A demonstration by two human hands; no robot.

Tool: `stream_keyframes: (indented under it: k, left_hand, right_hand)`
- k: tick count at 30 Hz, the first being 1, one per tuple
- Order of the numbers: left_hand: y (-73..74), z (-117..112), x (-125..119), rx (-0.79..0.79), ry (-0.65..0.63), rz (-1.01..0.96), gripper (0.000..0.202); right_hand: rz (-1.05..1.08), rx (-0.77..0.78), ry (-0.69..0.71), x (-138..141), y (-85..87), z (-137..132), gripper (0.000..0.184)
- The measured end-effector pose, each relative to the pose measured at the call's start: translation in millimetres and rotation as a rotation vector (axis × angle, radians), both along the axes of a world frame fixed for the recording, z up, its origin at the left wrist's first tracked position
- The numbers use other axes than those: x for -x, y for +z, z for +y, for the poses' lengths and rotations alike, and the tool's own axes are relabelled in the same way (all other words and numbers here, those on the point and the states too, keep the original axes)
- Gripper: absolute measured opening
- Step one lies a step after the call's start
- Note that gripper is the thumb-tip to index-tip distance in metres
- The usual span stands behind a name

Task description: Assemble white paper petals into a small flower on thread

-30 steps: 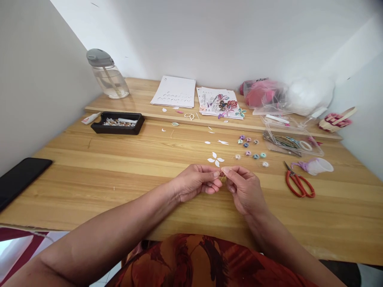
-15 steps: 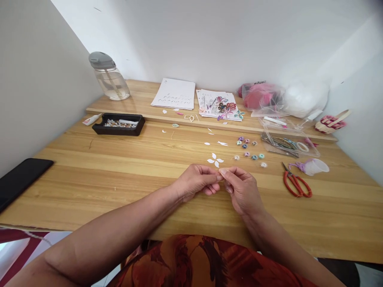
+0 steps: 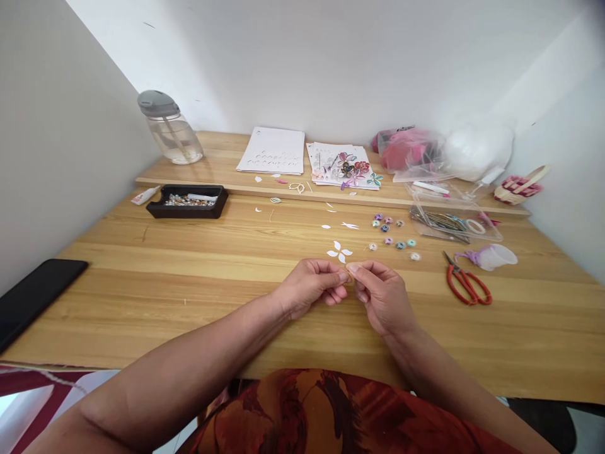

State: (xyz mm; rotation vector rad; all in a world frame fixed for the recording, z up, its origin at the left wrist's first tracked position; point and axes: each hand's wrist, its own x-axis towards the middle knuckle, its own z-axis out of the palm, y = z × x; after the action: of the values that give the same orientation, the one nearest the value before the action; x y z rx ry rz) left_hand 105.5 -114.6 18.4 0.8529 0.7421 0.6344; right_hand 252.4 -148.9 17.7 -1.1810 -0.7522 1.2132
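tiny, barely visible scrap [image 3: 349, 269] pinched between left hand [image 3: 312, 288] and right hand [image 3: 384, 297].

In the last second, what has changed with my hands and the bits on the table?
The fingertips of the left hand and right hand have drawn closer and now meet around a tiny piece, too small to identify. Nothing was picked up or put down. The paper petals, scissors and phone lie where they were.
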Motion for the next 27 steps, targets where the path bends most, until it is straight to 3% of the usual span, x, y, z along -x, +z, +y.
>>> stream_keyframes:
  k: [9,15,21,27]
  left_hand:
    - [-0.6,-0.1,0.0,-0.049,0.030,0.053,0.021]
    - [3.4,-1.3,0.8,-0.084,0.044,0.080,0.021]
    - [6.8,-1.9,1.1,-0.091,0.046,0.079,0.022]
    - [4.1,-1.6,-0.1,-0.020,0.050,0.043,0.029]
  right_hand:
    - [0.059,0.043,-0.039,-3.7,3.0,2.8,0.030]
    - [0.037,0.091,0.052,-5.8,1.9,-2.1,0.039]
    - [-0.089,0.014,0.066,-2.0,0.8,-5.1,0.028]
    - [-0.080,-0.004,0.031,-1.9,-1.0,-3.7,0.027]
